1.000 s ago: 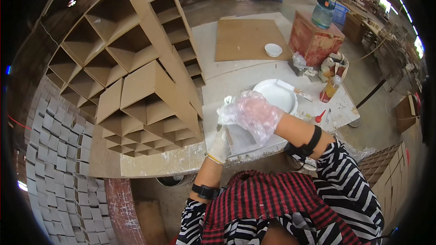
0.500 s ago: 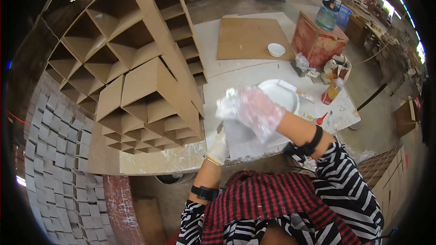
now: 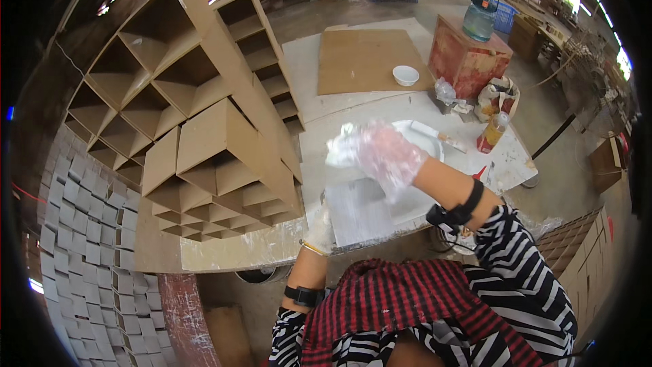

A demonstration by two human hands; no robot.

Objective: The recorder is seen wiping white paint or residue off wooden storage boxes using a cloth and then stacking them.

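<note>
Hands apart, finger closure unclear: left hand [image 3: 319,228] at 9 o'clock on the pale panel [image 3: 361,213] lying on the table [image 3: 238,253], presumably steadying it; right hand [image 3: 380,154] over its 12 o'clock end; white dish [image 3: 428,141] at 1 o'clock, likely for easy reach.

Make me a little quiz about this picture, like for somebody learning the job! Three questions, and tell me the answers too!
1. True or false: the small white bowl sits on the brown board.
2. Which hand wears the clear plastic glove: A, left; B, right; C, both?
3. Fill in the colour: the water jug stands on a ____ box.

Key: 1. True. 2. B, the right hand. 3. Red.
</note>
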